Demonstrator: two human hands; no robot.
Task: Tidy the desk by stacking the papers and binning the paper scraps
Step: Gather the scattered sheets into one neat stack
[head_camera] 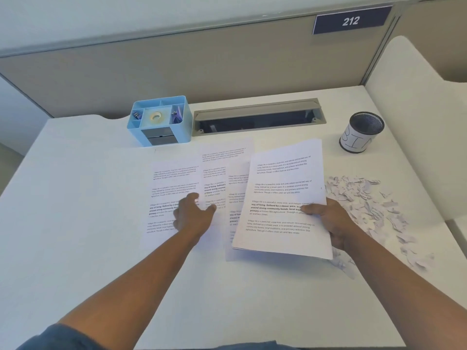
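Note:
Several printed sheets [177, 183] lie fanned and overlapping across the middle of the white desk [75, 198]. My right hand [331, 221] grips a small stack of printed papers [283, 193] at its right edge, thumb on top, lifted slightly above the desk. My left hand [194, 213] rests with spread fingers on the loose sheets at centre. A pile of small torn paper scraps [369, 200] is scattered on the desk to the right of the held stack. A black mesh cup labelled BIN [361, 132] stands at the back right.
A light blue desk organiser [161, 122] with tape and clips stands at the back left. A grey cable tray slot [257, 117] runs along the back edge. A beige partition with a 212 sign [351, 21] rises behind. A white chair [417, 109] is at right.

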